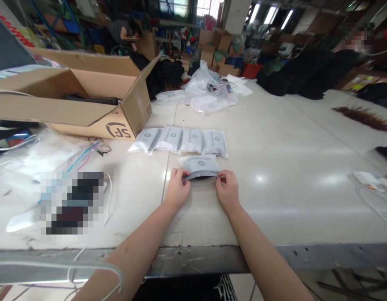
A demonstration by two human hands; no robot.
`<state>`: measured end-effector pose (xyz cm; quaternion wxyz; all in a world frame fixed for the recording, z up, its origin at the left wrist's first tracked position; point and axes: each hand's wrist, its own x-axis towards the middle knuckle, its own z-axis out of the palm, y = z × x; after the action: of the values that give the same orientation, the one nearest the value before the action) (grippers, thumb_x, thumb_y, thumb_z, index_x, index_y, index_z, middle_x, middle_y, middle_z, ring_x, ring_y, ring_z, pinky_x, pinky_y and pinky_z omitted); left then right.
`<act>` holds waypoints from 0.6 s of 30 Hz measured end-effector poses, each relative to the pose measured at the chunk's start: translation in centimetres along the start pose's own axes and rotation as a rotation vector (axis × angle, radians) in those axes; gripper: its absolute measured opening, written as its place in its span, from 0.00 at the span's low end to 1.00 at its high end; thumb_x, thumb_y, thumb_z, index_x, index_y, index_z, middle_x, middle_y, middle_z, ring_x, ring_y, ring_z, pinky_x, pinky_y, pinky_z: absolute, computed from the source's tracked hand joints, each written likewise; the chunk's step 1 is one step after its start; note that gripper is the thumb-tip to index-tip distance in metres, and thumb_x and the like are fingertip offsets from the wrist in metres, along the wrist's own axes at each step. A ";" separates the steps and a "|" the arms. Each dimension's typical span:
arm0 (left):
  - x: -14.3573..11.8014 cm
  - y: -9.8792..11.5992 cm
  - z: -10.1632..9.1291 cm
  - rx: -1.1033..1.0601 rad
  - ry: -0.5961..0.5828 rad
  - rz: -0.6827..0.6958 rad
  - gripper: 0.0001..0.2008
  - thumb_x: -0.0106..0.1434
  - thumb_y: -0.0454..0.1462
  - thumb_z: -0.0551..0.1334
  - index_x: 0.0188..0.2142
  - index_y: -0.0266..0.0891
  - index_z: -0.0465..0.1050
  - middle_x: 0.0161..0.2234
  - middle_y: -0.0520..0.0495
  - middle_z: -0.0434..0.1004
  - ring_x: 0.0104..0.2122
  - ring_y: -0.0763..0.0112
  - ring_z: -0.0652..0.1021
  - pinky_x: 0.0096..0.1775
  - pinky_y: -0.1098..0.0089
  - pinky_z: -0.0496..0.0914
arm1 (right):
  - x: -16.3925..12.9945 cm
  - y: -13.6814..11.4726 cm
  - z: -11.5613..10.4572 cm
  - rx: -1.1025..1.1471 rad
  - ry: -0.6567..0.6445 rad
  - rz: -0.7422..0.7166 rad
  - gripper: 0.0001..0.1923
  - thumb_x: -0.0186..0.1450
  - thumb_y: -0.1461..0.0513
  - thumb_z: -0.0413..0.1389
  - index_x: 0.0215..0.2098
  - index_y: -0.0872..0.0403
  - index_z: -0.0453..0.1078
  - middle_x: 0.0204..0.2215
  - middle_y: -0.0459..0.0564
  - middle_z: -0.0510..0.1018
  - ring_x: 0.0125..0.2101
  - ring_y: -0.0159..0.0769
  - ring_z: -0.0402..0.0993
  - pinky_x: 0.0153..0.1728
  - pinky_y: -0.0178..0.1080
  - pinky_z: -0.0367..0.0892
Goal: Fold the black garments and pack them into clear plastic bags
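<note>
A frosted zip bag [201,162] with dark print lies on the table in front of me, its mouth toward me and parted. Something dark shows inside the opening. My left hand [178,188] pinches the left end of the mouth, and my right hand [227,188] pinches the right end. Just beyond it, several similar printed bags lie in a row, including a bag [215,142] at the right end and a bag [145,140] at the left end, partly overlapping.
An open cardboard box [101,121] with dark contents stands at the left. Crumpled clear plastic bags [206,90] lie at the back, with more plastic [45,154] at the left near a pixelated object [75,202]. A white cable [370,205] lies at the right. People are in the background.
</note>
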<state>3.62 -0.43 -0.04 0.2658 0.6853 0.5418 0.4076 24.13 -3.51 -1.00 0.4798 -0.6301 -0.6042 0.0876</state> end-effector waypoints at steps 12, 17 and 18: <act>2.0 -1.9 -0.5 0.003 0.195 -0.013 0.13 0.52 0.23 0.54 0.32 0.41 0.67 0.35 0.48 0.64 0.35 0.67 0.72 0.45 0.63 0.71 | 0.0 -0.2 1.7 -0.244 -0.277 -0.075 0.22 0.65 0.54 0.56 0.54 0.55 0.63 0.49 0.58 0.74 0.44 0.45 0.74 0.43 0.44 0.69; 2.4 -1.5 -1.5 0.087 0.132 0.000 0.12 0.50 0.23 0.54 0.28 0.41 0.66 0.34 0.48 0.64 0.35 0.66 0.72 0.44 0.65 0.70 | 1.7 -2.0 1.2 -0.410 -0.481 0.013 0.25 0.63 0.56 0.55 0.57 0.51 0.61 0.47 0.54 0.78 0.41 0.46 0.76 0.40 0.42 0.66; 2.5 -1.6 -1.6 0.111 0.126 0.007 0.12 0.51 0.23 0.55 0.28 0.41 0.66 0.34 0.48 0.64 0.35 0.66 0.72 0.43 0.65 0.70 | 2.1 -2.3 1.1 -0.415 -0.522 0.035 0.26 0.62 0.56 0.56 0.57 0.50 0.61 0.45 0.52 0.79 0.40 0.45 0.76 0.39 0.41 0.66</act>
<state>1.64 2.31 0.24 0.1911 0.6738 0.5770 0.4201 22.35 -1.61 1.04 0.1683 -0.6809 -0.7009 0.1293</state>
